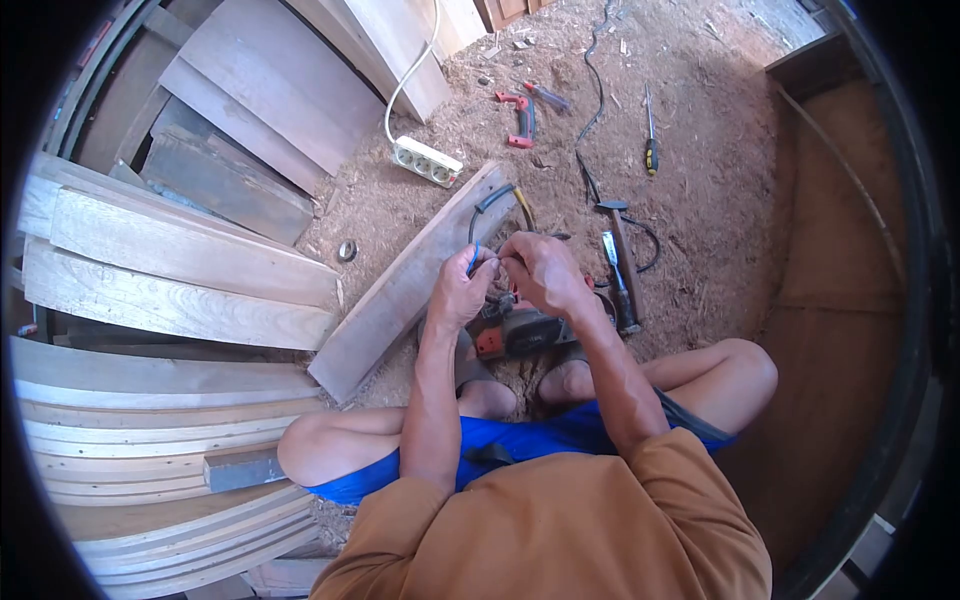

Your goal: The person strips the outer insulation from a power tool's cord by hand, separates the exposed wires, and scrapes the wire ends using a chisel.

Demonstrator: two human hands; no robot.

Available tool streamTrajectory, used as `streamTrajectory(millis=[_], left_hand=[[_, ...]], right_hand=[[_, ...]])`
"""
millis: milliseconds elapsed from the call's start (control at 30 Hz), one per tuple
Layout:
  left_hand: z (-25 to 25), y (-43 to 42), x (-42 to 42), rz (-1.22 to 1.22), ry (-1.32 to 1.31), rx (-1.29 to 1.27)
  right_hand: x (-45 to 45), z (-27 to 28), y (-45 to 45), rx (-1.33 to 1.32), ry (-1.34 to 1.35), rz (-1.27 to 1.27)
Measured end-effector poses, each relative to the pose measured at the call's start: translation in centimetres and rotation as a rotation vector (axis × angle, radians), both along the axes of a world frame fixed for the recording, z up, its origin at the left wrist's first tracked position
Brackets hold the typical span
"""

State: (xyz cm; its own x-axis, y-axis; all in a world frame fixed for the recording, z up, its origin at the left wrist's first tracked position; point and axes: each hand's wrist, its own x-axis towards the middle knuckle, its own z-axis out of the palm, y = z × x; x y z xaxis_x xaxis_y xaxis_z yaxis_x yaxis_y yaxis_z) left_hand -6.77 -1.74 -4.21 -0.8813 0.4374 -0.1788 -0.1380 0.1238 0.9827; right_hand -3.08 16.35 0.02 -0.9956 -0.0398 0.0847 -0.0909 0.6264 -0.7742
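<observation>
The step in hand looks like fingertip work on a blue wire (475, 258), pinched in the left hand (463, 288) above the power tool (530, 328). The right hand (550, 277) has its fingertips pressed together just beside it, any hold hidden. The next move seems to call for steady pinching.

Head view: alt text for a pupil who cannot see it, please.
The left hand holds a blue wire beside the right hand, above a red and black machine. A hammer, chisel and screwdriver lie on sawdust.
</observation>
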Motion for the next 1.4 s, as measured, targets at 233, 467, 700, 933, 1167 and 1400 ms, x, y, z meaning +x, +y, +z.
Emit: streamTrajectory(millis=[233,467,700,933,1167,1400], left_hand=[[0.3,0.0,0.3,0.066,0.056,-0.082],[1.1,0.1,0.9,0.078,-0.026,0.205],[2.3,0.1,0.9,0.066,-0.145,0.274],[1.9,-0.2,0.7,0.063,-0.186,0.252],[2.0,-0.1,0.7,0.068,-0.195,0.277],[1.1,0.1,0.8,0.060,-0.050,0.182]], right_hand=[[0.1,-1.7,-2.4,0.025,0.123,-0.138],[0.0,-2.7,-1.6,-0.995,-0.443,-0.163],[-0.3,-0.6,-0.1,-0.988,-0.439,-0.053],[0.5,0.8,0.2,-0.662,-0.360,-0.045],[1.0,0.2,-0.1,-0.466,-0.139,-0.094],[0.6,0.7,0.6,-0.280,-0.186,-0.040]])
